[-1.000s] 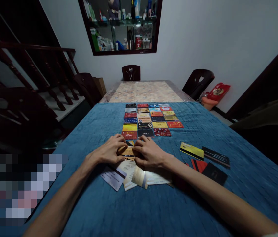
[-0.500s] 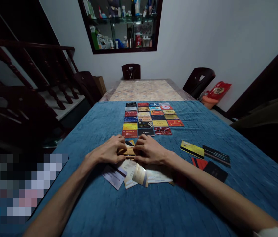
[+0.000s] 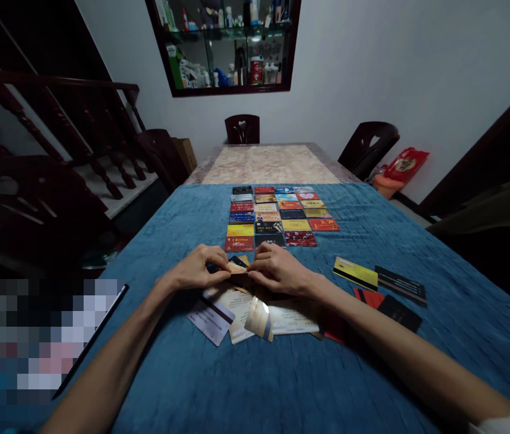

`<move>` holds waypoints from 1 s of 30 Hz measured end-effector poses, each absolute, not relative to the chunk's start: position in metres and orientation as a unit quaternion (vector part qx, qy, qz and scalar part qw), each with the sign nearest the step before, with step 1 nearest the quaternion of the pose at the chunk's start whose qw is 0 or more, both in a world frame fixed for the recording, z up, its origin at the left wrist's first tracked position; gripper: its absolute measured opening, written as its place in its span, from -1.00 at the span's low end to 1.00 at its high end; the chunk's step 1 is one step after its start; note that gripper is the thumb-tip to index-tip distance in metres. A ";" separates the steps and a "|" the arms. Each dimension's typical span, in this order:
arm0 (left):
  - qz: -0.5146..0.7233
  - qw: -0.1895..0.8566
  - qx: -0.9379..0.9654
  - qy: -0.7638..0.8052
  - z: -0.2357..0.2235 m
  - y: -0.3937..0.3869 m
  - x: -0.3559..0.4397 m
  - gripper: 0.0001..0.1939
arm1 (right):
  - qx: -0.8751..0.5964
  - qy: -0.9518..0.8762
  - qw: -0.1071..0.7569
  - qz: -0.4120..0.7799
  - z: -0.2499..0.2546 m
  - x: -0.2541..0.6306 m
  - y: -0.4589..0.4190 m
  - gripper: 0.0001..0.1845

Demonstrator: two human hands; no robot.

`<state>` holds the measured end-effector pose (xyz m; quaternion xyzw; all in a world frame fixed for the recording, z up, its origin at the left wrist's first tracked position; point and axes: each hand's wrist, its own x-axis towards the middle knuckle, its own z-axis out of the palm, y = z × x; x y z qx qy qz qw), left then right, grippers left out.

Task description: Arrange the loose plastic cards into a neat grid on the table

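Head view, left hand (image 3: pixel 196 271) and right hand (image 3: pixel 277 272) each pinching one end of a tan card (image 3: pixel 237 269), grip nearly closed, card lifting just above loose cards (image 3: pixel 255 313) on the blue-covered worktop (image 3: pixel 372 374).

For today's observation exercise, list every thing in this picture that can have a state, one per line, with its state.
left hand: pinching the tan card's left end
right hand: pinching the tan card's right end
tan card: held between both hands, just above the cloth
card grid: laid flat in neat rows
loose cards: overlapping in a heap under the hands
yellow card: flat, apart to the right
blue cloth: spread over the table
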<state>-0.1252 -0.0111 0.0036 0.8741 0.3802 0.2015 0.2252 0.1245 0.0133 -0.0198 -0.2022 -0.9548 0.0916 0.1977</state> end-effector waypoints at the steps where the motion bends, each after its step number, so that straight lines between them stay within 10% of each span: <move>1: 0.208 0.231 0.870 0.382 0.003 -0.010 -0.127 -0.79 | -0.204 -0.953 0.204 0.092 -0.021 0.125 0.015 -0.67; 30: 0.275 0.148 0.833 0.457 -0.013 -0.004 -0.129 -0.82 | -0.296 -0.927 0.231 -0.006 -0.045 0.115 0.015 -0.56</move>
